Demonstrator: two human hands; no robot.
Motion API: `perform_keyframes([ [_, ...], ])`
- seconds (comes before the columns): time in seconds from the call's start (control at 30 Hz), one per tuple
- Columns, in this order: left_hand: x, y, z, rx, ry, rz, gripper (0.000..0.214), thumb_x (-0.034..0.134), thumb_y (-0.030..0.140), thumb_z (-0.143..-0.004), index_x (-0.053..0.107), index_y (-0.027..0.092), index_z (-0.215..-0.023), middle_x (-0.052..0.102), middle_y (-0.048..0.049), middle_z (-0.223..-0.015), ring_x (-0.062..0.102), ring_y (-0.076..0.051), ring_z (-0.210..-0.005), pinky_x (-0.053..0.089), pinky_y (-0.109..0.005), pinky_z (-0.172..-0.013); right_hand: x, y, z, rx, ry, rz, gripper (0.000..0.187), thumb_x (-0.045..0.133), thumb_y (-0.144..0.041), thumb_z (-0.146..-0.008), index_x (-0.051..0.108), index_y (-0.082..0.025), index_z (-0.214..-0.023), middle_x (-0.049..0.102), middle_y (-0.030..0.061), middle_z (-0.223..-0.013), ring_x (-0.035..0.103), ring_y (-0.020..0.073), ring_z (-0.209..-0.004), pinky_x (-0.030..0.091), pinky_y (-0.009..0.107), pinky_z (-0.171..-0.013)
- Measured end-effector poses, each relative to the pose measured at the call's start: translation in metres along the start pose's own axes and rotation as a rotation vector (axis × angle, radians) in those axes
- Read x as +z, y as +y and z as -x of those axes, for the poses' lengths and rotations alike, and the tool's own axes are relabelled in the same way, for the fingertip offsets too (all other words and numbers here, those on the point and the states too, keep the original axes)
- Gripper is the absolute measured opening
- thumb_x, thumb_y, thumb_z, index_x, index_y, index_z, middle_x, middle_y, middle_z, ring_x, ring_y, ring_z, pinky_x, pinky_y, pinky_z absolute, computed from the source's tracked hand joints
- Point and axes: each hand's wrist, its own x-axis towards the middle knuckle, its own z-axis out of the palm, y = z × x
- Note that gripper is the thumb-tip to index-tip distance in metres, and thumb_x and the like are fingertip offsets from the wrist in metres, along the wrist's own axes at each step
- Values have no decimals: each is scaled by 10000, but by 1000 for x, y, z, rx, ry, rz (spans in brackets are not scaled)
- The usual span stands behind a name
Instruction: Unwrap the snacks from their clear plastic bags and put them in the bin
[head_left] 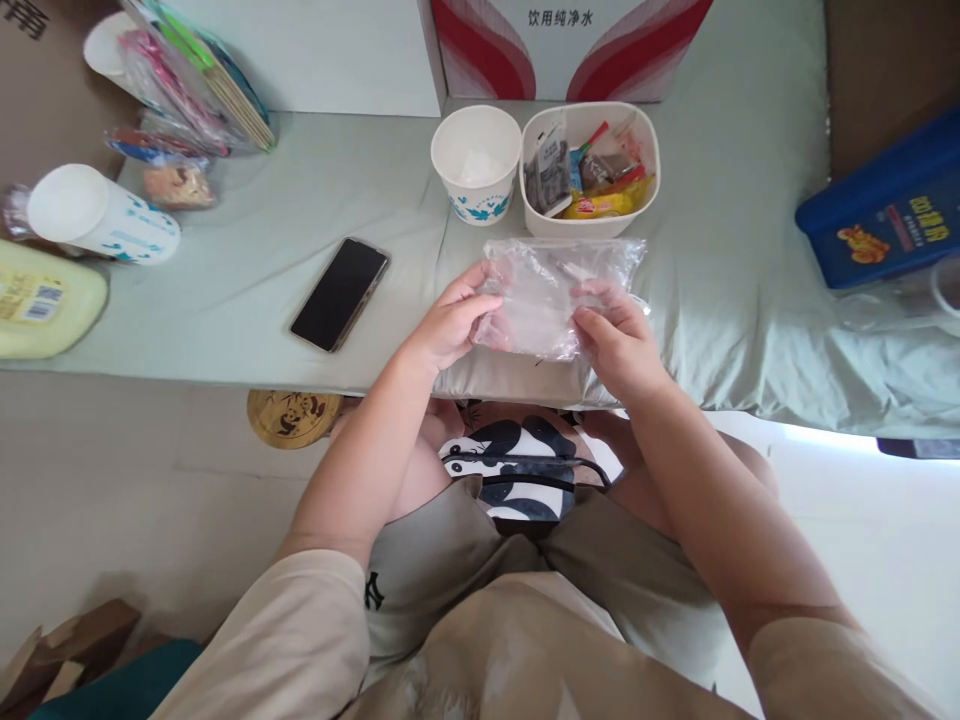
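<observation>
A clear plastic bag (536,300) is stretched between my two hands, just above the front edge of the cloth-covered table. My left hand (454,318) pinches its left side, thumb on top. On the right side, my right hand (619,338) grips the bag between thumb and fingers. Whether anything lies inside the crinkled plastic I cannot tell. Right behind the bag stand a white paper cup (477,165) with something whitish in it and a white tub (591,226) filled with small wrapped packets (606,200).
Left of my hands lies a black phone (341,293). Another paper cup (105,215), a pale yellow bottle (49,300) and wrapped snacks (178,185) occupy the far left. A white and red box (562,50) stands behind. To the right is a blue package (885,190).
</observation>
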Motion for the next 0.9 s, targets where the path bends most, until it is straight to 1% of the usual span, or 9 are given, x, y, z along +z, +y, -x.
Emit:
perform_keyframes([
  [0.1,1,3,-1,5,-30,70,216,718,318,-752,591,231,-903,572,65,-588,602,-111,-452,511,-234,-464,0,1,-2,-83,89,-35,351,711,-600,-823,589,-289,-930,500,-53,-641,501,137,-513,454,284,-477],
  [0.3,-3,8,0,54,-26,70,270,639,423,-859,571,192,-737,553,13,-656,597,-113,-541,513,-255,-528,-2,-6,-2,-64,23,-9,616,452,-830,-869,541,-243,-707,558,27,-675,564,177,-585,489,332,-531],
  [0.37,-5,6,0,90,-31,30,189,707,330,-778,577,193,-767,560,25,-667,571,-96,-551,463,-232,-530,-2,-4,-2,-51,28,55,544,585,-769,-834,534,-241,-712,562,10,-687,561,160,-597,469,306,-543],
  [0.43,-6,2,-1,120,-28,-17,201,720,186,-674,575,198,-813,580,41,-700,567,-85,-576,439,-220,-551,-1,0,-3,-26,52,70,421,781,-592,-743,538,-256,-817,570,-32,-704,536,135,-576,442,274,-535],
  [0.5,-6,-2,-2,153,12,-58,266,674,107,-627,569,206,-850,584,54,-721,570,-81,-598,440,-216,-581,-1,5,-4,-2,104,23,466,853,-426,-669,523,-284,-965,575,-71,-709,518,118,-554,425,251,-531],
  [0.6,-7,-6,-7,187,104,-97,318,621,79,-623,562,220,-901,584,63,-757,552,-72,-617,444,-212,-621,-2,12,-8,0,205,-43,487,826,-340,-655,523,-276,-1030,584,-77,-711,532,114,-578,433,247,-560],
  [0.7,-9,-7,-12,211,223,-144,366,616,71,-649,551,239,-967,607,46,-841,580,-83,-699,460,-219,-684,-4,16,-12,-41,296,-51,330,782,-335,-685,543,-243,-894,572,-51,-725,528,107,-610,433,253,-592],
  [0.83,-11,-6,-13,375,456,-272,245,649,97,-743,549,234,-920,605,23,-864,611,-106,-826,478,-232,-791,-5,14,-11,-168,414,44,251,712,-384,-815,504,-245,-835,541,-40,-744,523,119,-657,418,261,-631],
  [0.9,-8,-8,-11,394,411,-330,121,662,184,-817,560,223,-871,601,17,-803,604,-111,-779,488,-241,-772,-2,10,-7,-232,411,144,233,672,-396,-881,496,-247,-850,593,-13,-835,565,140,-744,446,282,-701],
])
